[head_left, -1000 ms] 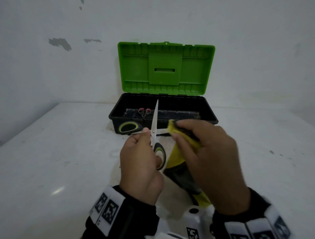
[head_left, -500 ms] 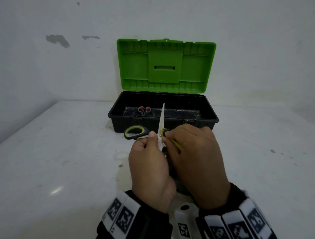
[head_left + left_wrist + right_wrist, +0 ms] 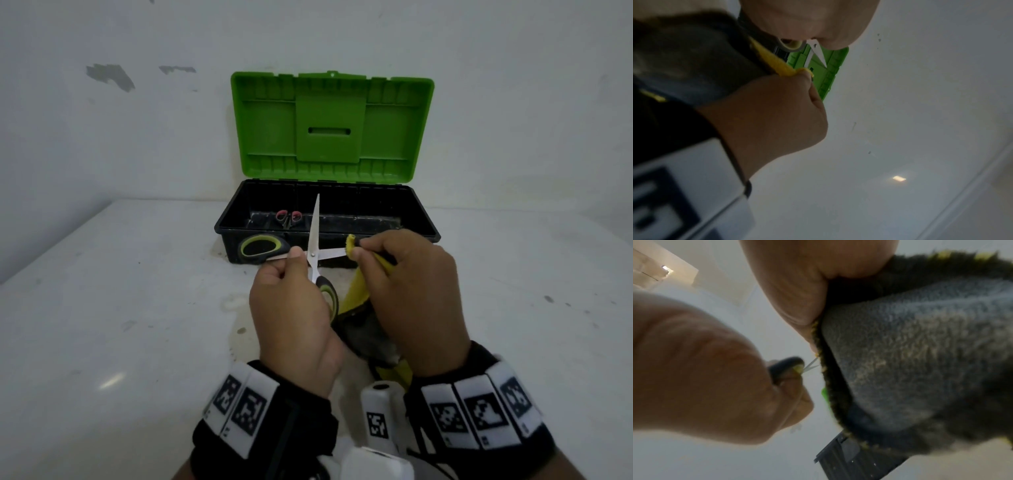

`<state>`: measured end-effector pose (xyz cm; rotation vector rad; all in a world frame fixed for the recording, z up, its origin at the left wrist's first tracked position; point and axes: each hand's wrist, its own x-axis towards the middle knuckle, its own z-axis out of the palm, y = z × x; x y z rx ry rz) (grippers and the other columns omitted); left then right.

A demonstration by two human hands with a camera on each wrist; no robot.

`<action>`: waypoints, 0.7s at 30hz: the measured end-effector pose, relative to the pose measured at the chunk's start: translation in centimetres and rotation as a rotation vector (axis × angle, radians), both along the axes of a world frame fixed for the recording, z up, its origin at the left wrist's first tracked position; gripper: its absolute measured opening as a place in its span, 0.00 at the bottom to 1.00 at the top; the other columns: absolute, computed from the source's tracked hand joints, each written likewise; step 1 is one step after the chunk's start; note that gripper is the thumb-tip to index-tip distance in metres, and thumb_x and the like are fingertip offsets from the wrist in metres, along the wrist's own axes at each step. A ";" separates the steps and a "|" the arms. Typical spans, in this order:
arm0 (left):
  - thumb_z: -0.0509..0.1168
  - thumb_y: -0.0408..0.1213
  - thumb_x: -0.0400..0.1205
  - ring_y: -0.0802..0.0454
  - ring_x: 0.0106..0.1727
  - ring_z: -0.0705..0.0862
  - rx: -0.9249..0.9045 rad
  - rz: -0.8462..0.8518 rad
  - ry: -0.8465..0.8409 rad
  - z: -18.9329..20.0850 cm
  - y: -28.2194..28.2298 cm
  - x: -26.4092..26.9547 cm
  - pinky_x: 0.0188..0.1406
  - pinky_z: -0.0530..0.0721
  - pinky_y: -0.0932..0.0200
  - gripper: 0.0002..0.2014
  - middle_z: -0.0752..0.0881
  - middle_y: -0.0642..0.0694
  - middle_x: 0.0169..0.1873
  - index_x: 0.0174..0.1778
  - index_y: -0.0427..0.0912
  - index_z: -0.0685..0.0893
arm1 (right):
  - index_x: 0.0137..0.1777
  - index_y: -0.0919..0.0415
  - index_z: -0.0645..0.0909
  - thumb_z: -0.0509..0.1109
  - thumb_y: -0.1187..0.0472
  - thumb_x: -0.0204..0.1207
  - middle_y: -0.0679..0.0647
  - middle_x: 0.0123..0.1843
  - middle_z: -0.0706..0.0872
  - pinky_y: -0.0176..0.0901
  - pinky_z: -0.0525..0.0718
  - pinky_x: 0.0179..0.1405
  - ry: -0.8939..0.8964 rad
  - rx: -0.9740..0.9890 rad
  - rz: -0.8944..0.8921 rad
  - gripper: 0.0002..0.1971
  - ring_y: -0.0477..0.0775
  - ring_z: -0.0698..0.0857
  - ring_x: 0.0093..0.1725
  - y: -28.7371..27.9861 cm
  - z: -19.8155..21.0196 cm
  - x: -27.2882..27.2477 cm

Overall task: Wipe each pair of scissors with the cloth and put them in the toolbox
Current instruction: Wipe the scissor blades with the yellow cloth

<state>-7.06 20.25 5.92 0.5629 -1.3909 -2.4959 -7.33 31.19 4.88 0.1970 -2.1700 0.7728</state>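
My left hand grips a pair of black-and-green scissors near the pivot, held above the table with the blades spread wide. One blade points up and away, the other points right. My right hand pinches a yellow-and-grey cloth around the tip of the rightward blade. In the right wrist view the cloth fills the right side, next to the left hand. Behind the hands the toolbox stands open, green lid upright, and small red-handled scissors lie inside it.
The white table carries a few dark specks and ends at a white wall behind the toolbox. Black wristbands with white coded markers sit on both wrists.
The right hand has slid the cloth outward along the rightward blade, from beside the pivot to its tip. The left hand keeps its grip on the scissors.
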 end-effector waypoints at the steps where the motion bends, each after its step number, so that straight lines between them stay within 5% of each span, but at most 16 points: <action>1: 0.64 0.41 0.87 0.59 0.18 0.72 -0.012 0.007 0.001 0.0 0.0 -0.1 0.18 0.69 0.65 0.11 0.77 0.59 0.16 0.39 0.43 0.82 | 0.43 0.54 0.88 0.76 0.58 0.74 0.46 0.40 0.89 0.56 0.85 0.41 0.010 -0.022 -0.008 0.01 0.48 0.86 0.40 0.2 0.0 -0.1; 3: 0.63 0.41 0.87 0.62 0.16 0.70 -0.020 0.013 -0.004 0.1 0.1 -0.2 0.16 0.68 0.66 0.10 0.77 0.59 0.15 0.41 0.43 0.82 | 0.43 0.54 0.88 0.76 0.58 0.75 0.46 0.40 0.89 0.57 0.85 0.41 0.021 -0.048 -0.001 0.01 0.48 0.86 0.41 -0.3 0.1 -0.2; 7: 0.63 0.41 0.87 0.50 0.26 0.76 0.049 -0.015 0.007 0.4 0.1 -0.2 0.27 0.75 0.56 0.10 0.80 0.52 0.22 0.42 0.42 0.83 | 0.43 0.54 0.88 0.75 0.56 0.75 0.44 0.40 0.89 0.56 0.85 0.42 0.006 -0.053 0.019 0.03 0.46 0.86 0.41 -1.1 0.1 -0.2; 10: 0.63 0.41 0.87 0.62 0.16 0.70 0.002 -0.005 0.006 0.4 0.1 -0.1 0.16 0.67 0.67 0.11 0.76 0.59 0.14 0.41 0.42 0.82 | 0.41 0.54 0.89 0.76 0.57 0.75 0.43 0.38 0.89 0.50 0.85 0.40 0.001 -0.121 -0.036 0.03 0.42 0.85 0.39 0.2 0.0 -0.4; 12: 0.62 0.40 0.88 0.63 0.15 0.68 -0.019 -0.004 0.008 0.5 0.2 -0.2 0.14 0.66 0.67 0.10 0.78 0.57 0.18 0.42 0.42 0.82 | 0.41 0.54 0.89 0.76 0.57 0.75 0.44 0.38 0.89 0.51 0.86 0.41 0.003 -0.143 -0.045 0.03 0.43 0.86 0.39 -0.1 0.1 -0.4; 17: 0.63 0.42 0.87 0.47 0.30 0.75 0.046 -0.059 -0.005 0.5 0.1 -0.2 0.31 0.77 0.53 0.10 0.81 0.43 0.33 0.43 0.42 0.83 | 0.42 0.53 0.88 0.75 0.56 0.75 0.42 0.39 0.88 0.55 0.85 0.43 0.006 -0.120 0.015 0.03 0.43 0.86 0.40 -1.8 0.1 0.0; 19: 0.63 0.41 0.87 0.48 0.28 0.74 0.017 -0.058 0.008 0.4 -0.2 -0.3 0.28 0.74 0.55 0.11 0.81 0.44 0.32 0.42 0.41 0.82 | 0.41 0.53 0.88 0.76 0.57 0.75 0.42 0.38 0.88 0.43 0.84 0.44 0.001 -0.116 -0.026 0.03 0.40 0.84 0.39 -0.6 0.1 -0.2; 21: 0.64 0.41 0.87 0.54 0.25 0.72 -0.048 -0.042 0.008 0.2 -0.7 -0.4 0.22 0.70 0.62 0.11 0.80 0.49 0.29 0.39 0.43 0.81 | 0.40 0.53 0.89 0.77 0.57 0.74 0.41 0.36 0.87 0.22 0.77 0.40 -0.042 -0.106 -0.092 0.03 0.38 0.82 0.38 0.9 0.2 -0.3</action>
